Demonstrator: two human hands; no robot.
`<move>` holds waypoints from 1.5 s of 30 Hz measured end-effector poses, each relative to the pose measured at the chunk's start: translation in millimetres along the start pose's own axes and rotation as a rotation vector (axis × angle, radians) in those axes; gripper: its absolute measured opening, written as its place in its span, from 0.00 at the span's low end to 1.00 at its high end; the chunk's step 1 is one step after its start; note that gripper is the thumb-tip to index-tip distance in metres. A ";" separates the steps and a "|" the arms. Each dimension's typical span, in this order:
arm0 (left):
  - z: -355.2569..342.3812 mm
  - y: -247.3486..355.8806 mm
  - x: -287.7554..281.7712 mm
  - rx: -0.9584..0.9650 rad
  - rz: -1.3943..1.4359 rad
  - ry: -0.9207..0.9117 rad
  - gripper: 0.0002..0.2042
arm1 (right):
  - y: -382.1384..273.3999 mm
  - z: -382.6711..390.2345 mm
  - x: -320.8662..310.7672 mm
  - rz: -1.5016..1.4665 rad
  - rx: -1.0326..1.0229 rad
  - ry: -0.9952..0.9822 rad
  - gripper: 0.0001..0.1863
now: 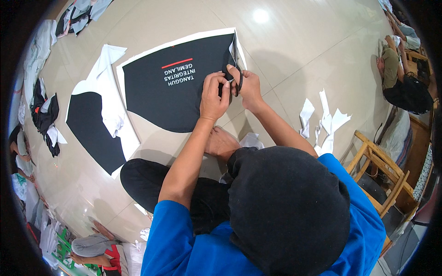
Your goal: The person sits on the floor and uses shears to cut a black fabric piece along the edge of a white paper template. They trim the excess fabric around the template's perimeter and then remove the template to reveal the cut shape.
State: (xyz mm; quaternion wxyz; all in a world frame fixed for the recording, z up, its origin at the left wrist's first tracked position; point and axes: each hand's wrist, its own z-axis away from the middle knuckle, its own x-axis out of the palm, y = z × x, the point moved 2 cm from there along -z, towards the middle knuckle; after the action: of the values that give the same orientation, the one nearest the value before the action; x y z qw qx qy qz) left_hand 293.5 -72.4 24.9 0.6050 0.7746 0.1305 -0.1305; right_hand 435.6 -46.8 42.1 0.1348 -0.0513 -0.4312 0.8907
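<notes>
A black fabric panel (152,99) with white print, a red line and a white border lies on the floor in front of me. My left hand (214,97) pinches its right edge between thumb and fingers. My right hand (249,87) is closed round the dark handles of a pair of scissors (238,85). The blades point away from me along the panel's right side, where the edge is lifted and partly folded. My bare foot (222,141) rests just below the panel.
Left of the panel lie another black cut piece (96,122) and white fabric (108,78). White scraps (324,122) are scattered to the right, near a wooden stool (380,165). Fabric heaps (45,110) and other people (94,250) sit round the room's edges.
</notes>
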 end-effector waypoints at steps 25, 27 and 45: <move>0.3 1.6 1.2 -0.013 -0.010 -0.017 0.05 | -8.3 -27.9 -2.0 0.012 -0.021 0.014 0.25; 0.6 1.1 1.5 -0.021 -0.002 -0.018 0.05 | -7.8 -28.3 -3.0 0.011 -0.025 0.009 0.25; 0.4 -12.2 -60.9 -0.280 -0.754 0.187 0.40 | 42.4 56.9 -171.9 0.152 -0.044 0.545 0.24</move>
State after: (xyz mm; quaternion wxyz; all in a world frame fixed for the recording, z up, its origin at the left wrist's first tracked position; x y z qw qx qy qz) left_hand 232.3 -72.7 35.7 0.5997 0.5912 0.4762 -0.2530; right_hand 580.3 -163.7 40.1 0.1776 -0.3239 -0.3933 0.8419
